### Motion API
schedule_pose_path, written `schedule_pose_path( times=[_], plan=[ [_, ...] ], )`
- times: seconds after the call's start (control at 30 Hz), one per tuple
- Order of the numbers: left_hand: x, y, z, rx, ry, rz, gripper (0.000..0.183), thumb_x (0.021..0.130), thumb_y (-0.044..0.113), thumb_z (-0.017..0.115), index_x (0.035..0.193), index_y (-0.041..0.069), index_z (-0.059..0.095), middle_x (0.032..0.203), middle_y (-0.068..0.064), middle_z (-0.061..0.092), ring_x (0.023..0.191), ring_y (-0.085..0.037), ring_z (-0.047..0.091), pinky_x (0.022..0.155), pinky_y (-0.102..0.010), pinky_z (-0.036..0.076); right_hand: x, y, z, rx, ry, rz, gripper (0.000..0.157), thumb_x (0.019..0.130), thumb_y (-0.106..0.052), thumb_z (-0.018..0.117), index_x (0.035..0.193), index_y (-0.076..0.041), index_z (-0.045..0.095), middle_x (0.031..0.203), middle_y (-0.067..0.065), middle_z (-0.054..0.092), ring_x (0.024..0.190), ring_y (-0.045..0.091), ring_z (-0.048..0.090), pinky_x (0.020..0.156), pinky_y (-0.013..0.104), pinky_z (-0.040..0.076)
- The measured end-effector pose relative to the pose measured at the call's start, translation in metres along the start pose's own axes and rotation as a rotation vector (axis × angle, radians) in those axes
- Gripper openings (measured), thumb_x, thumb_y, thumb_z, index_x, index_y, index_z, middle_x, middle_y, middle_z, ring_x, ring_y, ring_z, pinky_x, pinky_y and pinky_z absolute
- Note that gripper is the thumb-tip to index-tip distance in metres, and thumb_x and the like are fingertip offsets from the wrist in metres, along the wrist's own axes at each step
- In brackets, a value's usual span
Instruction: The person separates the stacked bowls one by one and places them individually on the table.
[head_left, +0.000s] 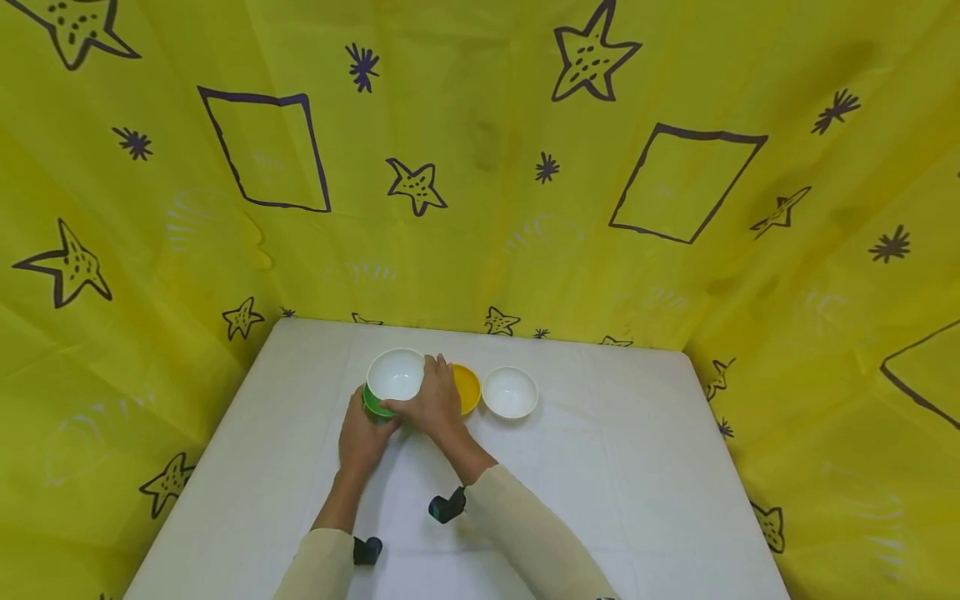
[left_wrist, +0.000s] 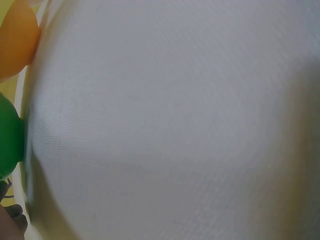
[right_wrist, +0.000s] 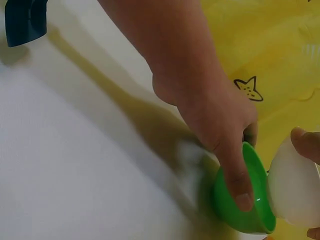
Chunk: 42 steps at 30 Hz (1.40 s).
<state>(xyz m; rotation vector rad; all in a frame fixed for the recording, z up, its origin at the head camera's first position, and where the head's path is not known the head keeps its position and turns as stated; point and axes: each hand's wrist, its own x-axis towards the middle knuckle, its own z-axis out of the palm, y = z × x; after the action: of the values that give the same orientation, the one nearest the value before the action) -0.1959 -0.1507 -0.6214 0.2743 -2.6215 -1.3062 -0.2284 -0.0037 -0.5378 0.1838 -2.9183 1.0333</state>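
My left hand (head_left: 363, 435) grips a green bowl (head_left: 372, 403) at its near left side. In the right wrist view the left thumb lies over the rim of that green bowl (right_wrist: 232, 212), which is tilted. With my right hand (head_left: 433, 400) I hold a white bowl (head_left: 395, 375) just above the green one, overlapping it in the head view. From the right wrist, the white bowl (right_wrist: 294, 187) appears against or very near the green rim; contact is unclear. An orange bowl (head_left: 468, 388) stands right of the right hand, partly hidden by it.
Another white bowl (head_left: 511, 392) stands beside the orange one, on the white-covered table (head_left: 615, 467). Yellow cloth (head_left: 480, 250) with drawn stars and frames surrounds the table at the back and sides. Dark wrist devices (head_left: 447, 505) sit at both sleeves.
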Motion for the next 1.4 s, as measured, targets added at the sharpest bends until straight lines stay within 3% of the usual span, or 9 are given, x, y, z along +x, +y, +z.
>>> schedule_pose_path(
  times=[0.5,0.9,1.1,1.4],
  plan=[
    [0.001,0.003,0.000,-0.015,-0.008,-0.004,0.097,0.085,0.026,0.091,0.158,-0.002,0.034,0.153,-0.026,0.048,0.145,-0.042,0.043,0.118,-0.057,0.035,-0.004,0.001,-0.016,0.033,0.030,0.004,0.108,0.072,-0.054,0.094,0.152,0.000,0.046,0.158,0.023,0.046,0.148,0.044,0.040,0.115,0.056,0.042],
    [0.000,0.001,-0.001,0.001,0.003,0.022,0.101,0.081,0.031,0.094,0.156,-0.004,0.036,0.148,-0.028,0.051,0.140,-0.044,0.047,0.115,-0.059,0.039,-0.007,0.009,-0.031,0.069,0.128,-0.026,0.111,0.066,-0.052,0.098,0.148,0.004,0.049,0.152,0.028,0.050,0.145,0.049,0.042,0.116,0.058,0.039],
    [0.002,0.002,-0.001,0.001,-0.001,0.025,0.101,0.082,0.030,0.093,0.157,-0.004,0.036,0.149,-0.027,0.051,0.140,-0.043,0.047,0.115,-0.058,0.038,-0.007,0.013,-0.041,0.103,0.157,-0.001,0.112,0.065,-0.050,0.099,0.148,0.005,0.048,0.155,0.031,0.045,0.142,0.057,0.041,0.110,0.062,0.045],
    [0.000,0.004,-0.002,-0.007,0.000,0.031,0.100,0.082,0.030,0.093,0.156,-0.004,0.037,0.150,-0.027,0.050,0.141,-0.043,0.046,0.116,-0.059,0.037,-0.011,0.018,-0.052,0.084,0.193,0.056,0.114,0.063,-0.051,0.100,0.149,0.003,0.049,0.156,0.029,0.045,0.142,0.056,0.041,0.108,0.062,0.047]
  ],
)
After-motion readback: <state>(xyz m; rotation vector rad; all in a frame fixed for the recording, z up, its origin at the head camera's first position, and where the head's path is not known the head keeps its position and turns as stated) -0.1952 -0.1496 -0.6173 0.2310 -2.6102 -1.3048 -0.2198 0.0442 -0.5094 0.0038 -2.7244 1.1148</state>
